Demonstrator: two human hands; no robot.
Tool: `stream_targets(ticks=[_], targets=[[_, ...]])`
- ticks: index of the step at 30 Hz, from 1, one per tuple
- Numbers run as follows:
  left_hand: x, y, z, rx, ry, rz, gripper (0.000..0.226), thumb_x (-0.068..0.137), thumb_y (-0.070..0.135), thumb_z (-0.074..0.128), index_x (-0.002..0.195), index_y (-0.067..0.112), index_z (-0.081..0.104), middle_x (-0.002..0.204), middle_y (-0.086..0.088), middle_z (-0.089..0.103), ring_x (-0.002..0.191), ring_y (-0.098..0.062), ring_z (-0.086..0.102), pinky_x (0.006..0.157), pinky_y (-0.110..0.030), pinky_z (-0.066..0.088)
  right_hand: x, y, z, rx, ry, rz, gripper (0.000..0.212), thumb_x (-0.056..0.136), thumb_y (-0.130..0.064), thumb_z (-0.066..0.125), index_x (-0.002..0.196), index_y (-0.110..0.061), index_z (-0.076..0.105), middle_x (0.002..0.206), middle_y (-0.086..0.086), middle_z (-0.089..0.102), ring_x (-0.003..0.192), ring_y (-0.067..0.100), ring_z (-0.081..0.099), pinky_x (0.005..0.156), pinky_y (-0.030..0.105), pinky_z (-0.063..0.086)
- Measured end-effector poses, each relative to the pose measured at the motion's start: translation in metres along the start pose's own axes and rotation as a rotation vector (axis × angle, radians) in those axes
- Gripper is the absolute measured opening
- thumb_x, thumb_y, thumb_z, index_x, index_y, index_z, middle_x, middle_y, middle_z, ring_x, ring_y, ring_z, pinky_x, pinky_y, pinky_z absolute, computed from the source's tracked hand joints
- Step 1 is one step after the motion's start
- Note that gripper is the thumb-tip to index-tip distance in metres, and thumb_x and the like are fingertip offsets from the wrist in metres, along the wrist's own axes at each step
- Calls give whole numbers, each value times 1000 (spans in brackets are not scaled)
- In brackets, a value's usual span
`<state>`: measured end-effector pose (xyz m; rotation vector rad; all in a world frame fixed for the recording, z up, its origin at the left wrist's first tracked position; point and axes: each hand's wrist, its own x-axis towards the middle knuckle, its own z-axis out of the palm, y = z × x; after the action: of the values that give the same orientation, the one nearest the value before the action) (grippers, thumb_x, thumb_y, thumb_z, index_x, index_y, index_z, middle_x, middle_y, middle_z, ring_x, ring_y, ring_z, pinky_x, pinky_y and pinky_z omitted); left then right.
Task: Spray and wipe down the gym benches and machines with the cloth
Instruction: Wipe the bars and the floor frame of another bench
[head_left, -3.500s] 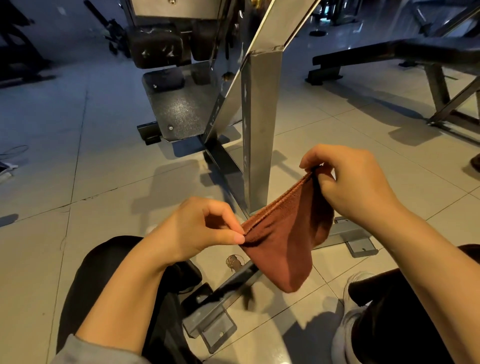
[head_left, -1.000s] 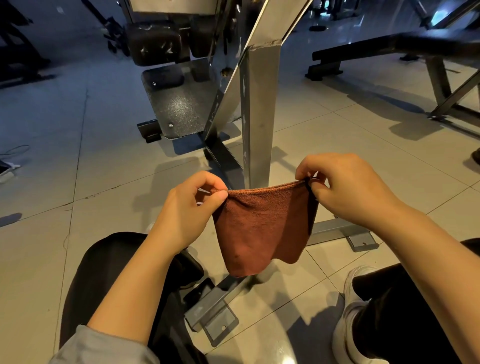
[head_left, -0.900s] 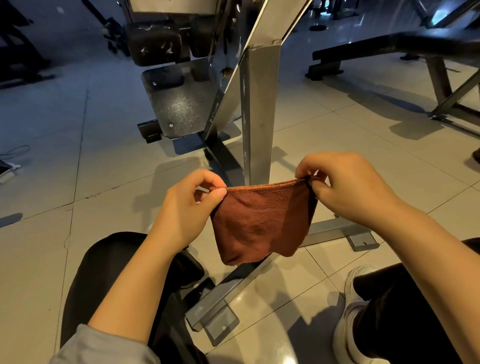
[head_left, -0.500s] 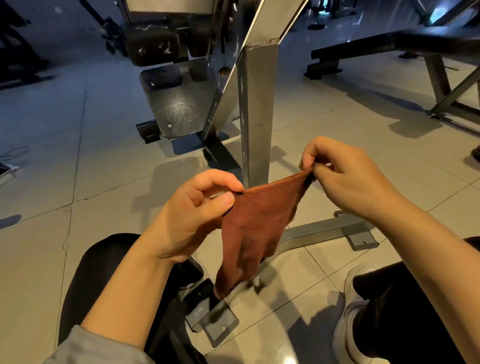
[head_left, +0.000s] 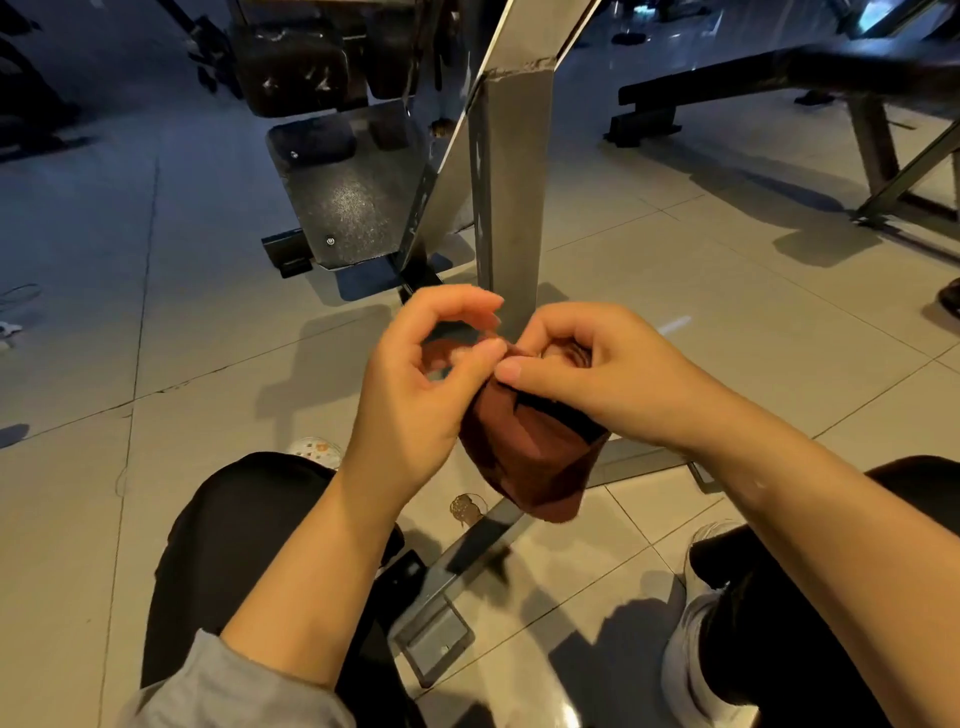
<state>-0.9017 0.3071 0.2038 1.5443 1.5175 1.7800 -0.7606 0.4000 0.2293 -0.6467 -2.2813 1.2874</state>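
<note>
Two bare forearms reach forward from the near edge, a grey sleeve (head_left: 234, 686) pushed up on the left one, with dark trousers (head_left: 228, 525) and a white shoe (head_left: 691, 660) below them on the tiled floor (head_left: 104, 467). Just beyond, the left hand (head_left: 421, 400) and the right hand (head_left: 597, 374) meet in the middle of the view, each pinching the top edge of the rust-brown cloth (head_left: 530, 457) between thumb and curled fingers, their fingertips touching. That cloth hangs bunched beneath both hands, in the air above the machine's grey floor rail (head_left: 467, 551), which runs from a foot plate (head_left: 436, 639) near the left knee toward the right. Behind the hands rises the machine's upright steel post (head_left: 514, 208), joined at its top by a slanted beam. Farther left sits a speckled dark footplate (head_left: 353, 202) with black pads (head_left: 296, 67) above it. Far right stands a long black bench (head_left: 779, 73) on angled metal legs.
</note>
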Motion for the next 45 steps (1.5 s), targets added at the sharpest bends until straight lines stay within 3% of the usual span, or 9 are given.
stream_targets(ticks=[5,13,16,19,25,30,37,42,45], targets=[[0,-2,-5,-227,-149,-313,42,84,16,70,121,23,52,107,-2,66,86,-15,66,67,-25,55,0,-8,-6,114,124,-116,15,85,-26,65,78,-13,62,65,4,49,61,14,44,58,28,38],[-11,-22,-2,-3,-479,-601,31,81,19,70,106,2,66,104,-17,71,91,-21,69,89,-37,55,-3,-12,-51,383,607,-100,20,95,-15,58,75,-20,57,62,-12,55,57,2,49,56,15,43],[-9,-18,-7,-7,-494,-623,33,76,28,69,94,0,67,86,-25,64,79,-21,61,78,-34,53,-4,-5,-56,353,679,-20,22,95,-16,59,73,-19,57,62,-10,53,54,1,47,54,16,41],[-5,-14,-15,12,-474,-637,15,78,25,71,79,11,65,62,0,56,63,-10,55,64,-19,46,-6,2,-61,329,740,60,24,94,-18,60,71,-21,57,67,-5,51,56,4,46,54,18,40],[-3,-9,-24,0,-444,-687,7,84,15,69,87,10,66,69,-3,65,59,-9,61,57,-20,50,-12,10,-73,349,833,144,24,94,-22,61,70,-22,57,69,-5,53,57,6,47,54,18,41],[-1,-2,-25,-154,-249,-649,12,79,24,62,81,13,59,65,1,61,59,-11,59,58,-21,52,-14,16,-71,147,760,245,21,94,-22,60,73,-22,56,70,-6,53,55,-4,49,57,13,42],[-3,1,-16,-320,-238,-755,16,81,27,59,88,12,60,75,-2,66,69,-13,66,65,-30,59,-11,20,-48,-110,593,203,15,93,-36,58,83,-25,61,85,5,67,82,21,64,76,46,56],[-10,-1,1,-489,-235,-842,25,86,20,57,103,2,62,85,-11,68,74,-17,69,69,-31,59,-4,21,-20,-234,406,102,9,91,-26,64,83,-21,63,71,-9,58,63,2,51,61,21,40],[-9,-1,8,-631,-144,-892,29,82,17,58,106,0,60,87,-15,70,76,-19,72,66,-28,59,-6,16,-5,-213,226,32,7,90,-25,61,85,-21,61,75,-8,61,71,12,58,68,34,49]])
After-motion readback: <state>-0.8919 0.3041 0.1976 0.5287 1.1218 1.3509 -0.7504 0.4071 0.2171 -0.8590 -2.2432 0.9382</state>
